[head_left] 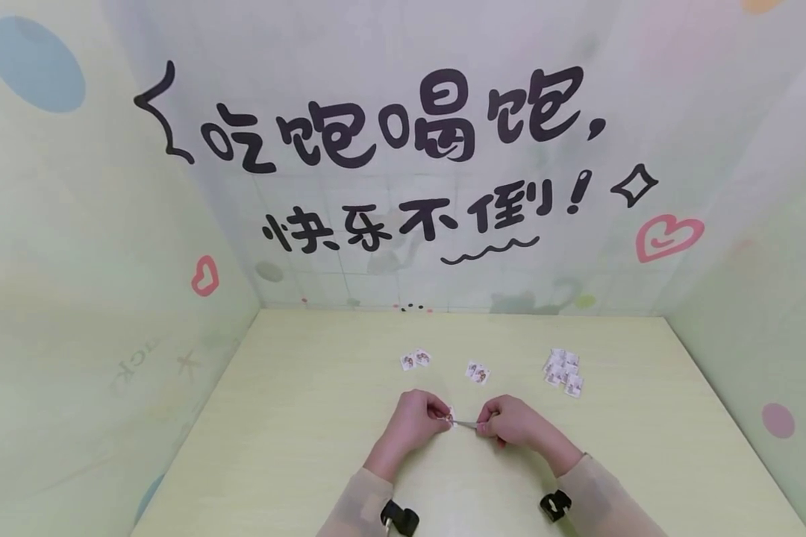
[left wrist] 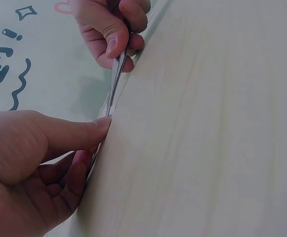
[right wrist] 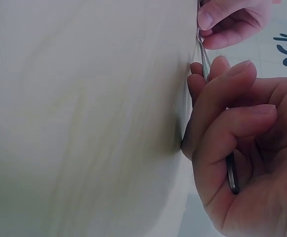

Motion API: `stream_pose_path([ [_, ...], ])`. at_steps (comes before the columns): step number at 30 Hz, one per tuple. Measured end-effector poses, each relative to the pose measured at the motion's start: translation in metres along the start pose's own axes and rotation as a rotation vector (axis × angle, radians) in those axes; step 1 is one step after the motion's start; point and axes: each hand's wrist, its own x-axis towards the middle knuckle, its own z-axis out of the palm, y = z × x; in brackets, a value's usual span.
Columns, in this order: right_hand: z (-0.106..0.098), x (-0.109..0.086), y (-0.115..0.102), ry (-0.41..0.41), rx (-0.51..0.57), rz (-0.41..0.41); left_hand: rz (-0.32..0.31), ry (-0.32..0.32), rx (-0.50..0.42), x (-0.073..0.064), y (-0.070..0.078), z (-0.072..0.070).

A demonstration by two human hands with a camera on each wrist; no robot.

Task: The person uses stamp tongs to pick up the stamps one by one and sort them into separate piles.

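My left hand (head_left: 418, 419) pinches a small white picture card or sticker (head_left: 452, 412) between thumb and fingertips, low over the table. From the other side, my right hand (head_left: 516, 422) grips slim silver tweezers (head_left: 467, 424), their tips meeting the piece at the left fingertips. The left wrist view shows the tweezers (left wrist: 115, 84) narrowing toward the left thumb. A dark rear end of the tweezers (right wrist: 233, 175) shows against the right palm in the right wrist view. Fingers hide most of the held piece.
On the pale wooden table (head_left: 275, 447), beyond the hands, lie small picture pieces: a pair at left (head_left: 415, 359), a small overlapping group in the middle (head_left: 478, 371), and a larger cluster at right (head_left: 564, 371). Printed fabric walls (head_left: 403, 283) enclose the back and sides.
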Motion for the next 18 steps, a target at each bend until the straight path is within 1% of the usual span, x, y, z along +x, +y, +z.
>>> stream_pose_path([
  [7, 0.0012, -0.0010, -0.0005, 0.011, -0.005, -0.007, 0.015, 0.005, -0.017, 0.0000, 0.0002, -0.0012],
  [12, 0.0024, -0.0025, 0.0004, 0.017, 0.000, 0.001, -0.002, 0.002, -0.005, -0.0009, 0.0007, -0.0011],
  [18, 0.0026, -0.0029, 0.0013, 0.014, 0.010, -0.009, 0.001, 0.009, 0.004, -0.0017, 0.0008, -0.0005],
])
